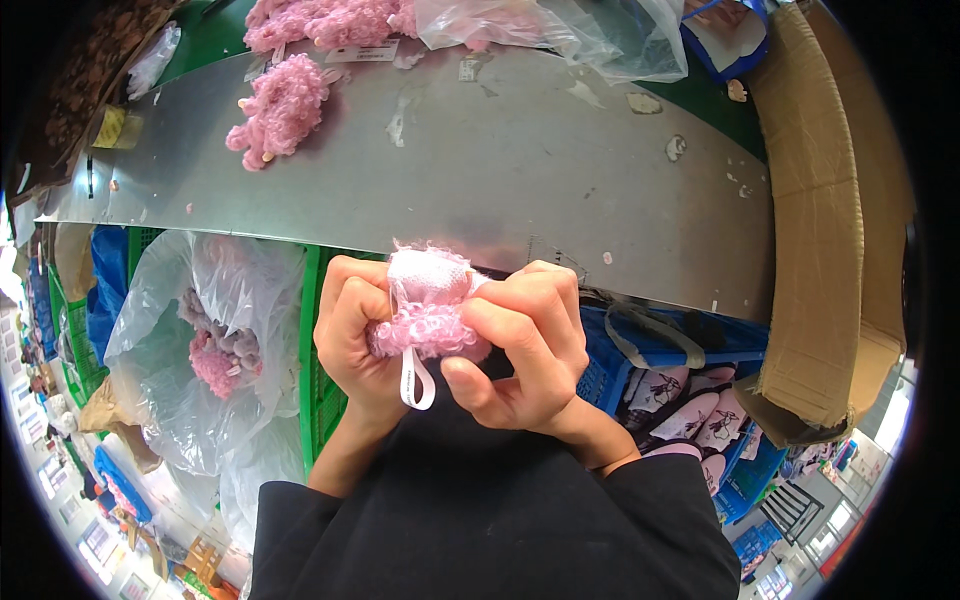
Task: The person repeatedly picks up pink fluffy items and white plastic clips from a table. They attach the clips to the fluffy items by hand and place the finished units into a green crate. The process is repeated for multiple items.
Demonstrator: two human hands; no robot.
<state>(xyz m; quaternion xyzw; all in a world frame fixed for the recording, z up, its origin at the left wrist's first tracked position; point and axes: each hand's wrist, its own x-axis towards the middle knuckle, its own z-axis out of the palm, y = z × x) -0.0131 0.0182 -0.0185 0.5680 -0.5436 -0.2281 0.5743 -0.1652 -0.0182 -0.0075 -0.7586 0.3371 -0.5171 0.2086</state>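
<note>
Ahead of your two hands runs a grey, metal-looking worktop (450, 150), scuffed and dotted with pale patches; its near edge lies just past your knuckles. Green surface shows behind it, and a cluttered room spreads out low on both sides.

Your left hand (352, 330) pinches the left side of a pink fluffy piece (428, 330), and your right hand (525, 345) grips its right side, so it sits between them, white fabric at the top and a white loop (407, 385) hanging below.

Left of your left hand stand a green crate (323, 390) and a clear plastic bag (155, 335) with pink and grey fluffy pieces (215, 360) inside. To the right of your right hand are blue crates, the nearer partly behind that hand, and a tall cardboard box (808, 220) blocks the worktop's right end.

Count one piece in your grasp and one separate pink bundle (283, 110) ahead of your left hand; the pink heap (330, 22) beyond it is too tangled to count.
</note>
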